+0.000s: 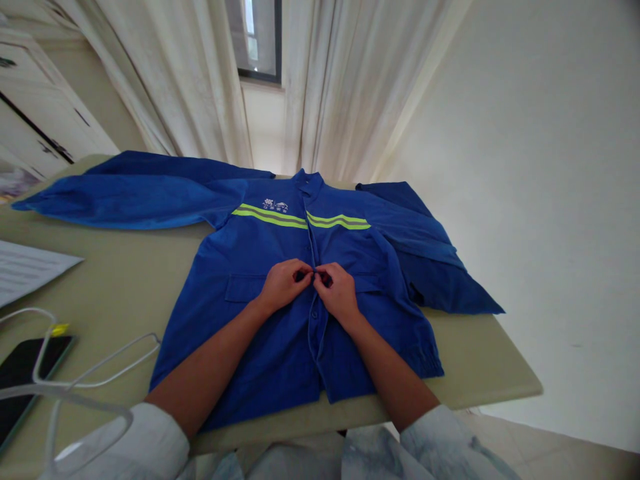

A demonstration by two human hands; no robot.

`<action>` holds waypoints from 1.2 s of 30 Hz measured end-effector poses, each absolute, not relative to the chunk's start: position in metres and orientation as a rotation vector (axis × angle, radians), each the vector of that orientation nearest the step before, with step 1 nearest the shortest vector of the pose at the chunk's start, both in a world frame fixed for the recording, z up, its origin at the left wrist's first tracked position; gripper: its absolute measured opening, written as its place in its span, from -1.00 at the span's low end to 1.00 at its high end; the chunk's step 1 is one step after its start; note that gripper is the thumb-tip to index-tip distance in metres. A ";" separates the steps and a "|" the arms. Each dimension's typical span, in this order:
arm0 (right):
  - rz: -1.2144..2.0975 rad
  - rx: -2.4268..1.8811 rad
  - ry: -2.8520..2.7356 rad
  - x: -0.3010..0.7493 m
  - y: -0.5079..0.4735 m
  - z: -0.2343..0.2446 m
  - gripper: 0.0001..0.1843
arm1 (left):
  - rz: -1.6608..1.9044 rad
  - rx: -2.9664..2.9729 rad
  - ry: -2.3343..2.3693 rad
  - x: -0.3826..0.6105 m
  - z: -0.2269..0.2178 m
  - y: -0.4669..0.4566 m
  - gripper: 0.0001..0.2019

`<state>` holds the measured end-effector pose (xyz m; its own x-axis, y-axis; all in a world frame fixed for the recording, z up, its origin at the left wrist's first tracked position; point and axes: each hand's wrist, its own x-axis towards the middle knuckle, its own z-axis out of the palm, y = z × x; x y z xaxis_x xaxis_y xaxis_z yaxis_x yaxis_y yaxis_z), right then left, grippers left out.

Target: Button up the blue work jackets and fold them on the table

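Observation:
A blue work jacket (270, 250) lies front side up, its collar toward the window and its hem near me. Yellow-green and grey reflective stripes cross the chest, with a white logo on the left side. My left hand (285, 285) pinches one side of the front opening at mid-length. Right beside it, my right hand (339, 290) pinches the other side, fingertips almost touching the left ones. Whatever button sits between the fingers is hidden. Lower down the opening, a button (315, 315) shows. The left sleeve in view stretches out flat; the right one is bent down.
Under the jacket is a pale greenish table (480, 353). At the left are a printed paper sheet (30, 267), a dark phone (35, 367) and a looping white cable (100, 383). Beyond the table hang cream curtains (350, 87), with a white wall (550, 200) at the right.

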<state>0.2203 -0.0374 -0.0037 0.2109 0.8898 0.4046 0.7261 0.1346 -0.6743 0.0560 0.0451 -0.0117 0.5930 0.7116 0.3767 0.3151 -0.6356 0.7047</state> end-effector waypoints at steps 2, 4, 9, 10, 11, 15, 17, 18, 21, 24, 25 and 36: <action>0.237 -1.636 -1.552 0.219 -0.037 -0.003 -0.82 | 0.890 2.254 0.823 0.056 -0.013 0.044 -0.93; 0.232 -1.649 -1.559 0.219 -0.037 -0.003 -0.81 | 0.894 2.292 0.835 0.056 -0.014 0.044 -0.92; 0.283 -1.643 -1.550 0.220 -0.037 -0.004 -0.79 | 0.905 2.334 0.841 0.057 -0.015 0.044 -0.92; 0.324 -1.624 -1.530 0.222 -0.038 -0.003 -0.79 | 0.908 2.324 0.838 0.057 -0.015 0.044 -0.91; 0.380 -1.603 -1.503 0.223 -0.038 -0.003 -0.79 | 0.911 2.310 0.835 0.057 -0.015 0.045 -0.91; 0.745 -1.514 -1.317 0.230 -0.035 -0.004 -0.72 | 0.917 2.230 0.821 0.056 -0.014 0.048 -0.90; 0.915 -1.450 -1.215 0.232 -0.033 -0.006 -0.71 | 0.921 2.186 0.819 0.055 -0.013 0.049 -0.89; 0.974 -1.420 -1.173 0.233 -0.031 -0.007 -0.71 | 0.921 2.166 0.820 0.056 -0.012 0.049 -0.89; 1.074 -1.372 -1.073 0.233 -0.029 -0.008 -0.68 | 0.916 2.110 0.835 0.057 -0.011 0.049 -0.90; 1.091 -1.359 -1.001 0.231 -0.028 -0.007 -0.63 | 0.886 2.009 0.858 0.059 -0.008 0.048 -0.86; 1.081 -1.361 -0.993 0.230 -0.028 -0.006 -0.62 | 0.875 1.968 0.868 0.060 -0.007 0.047 -0.84; 0.635 -1.515 -1.334 0.225 -0.036 -0.005 -0.78 | 0.777 1.742 0.832 0.062 -0.005 0.053 -0.72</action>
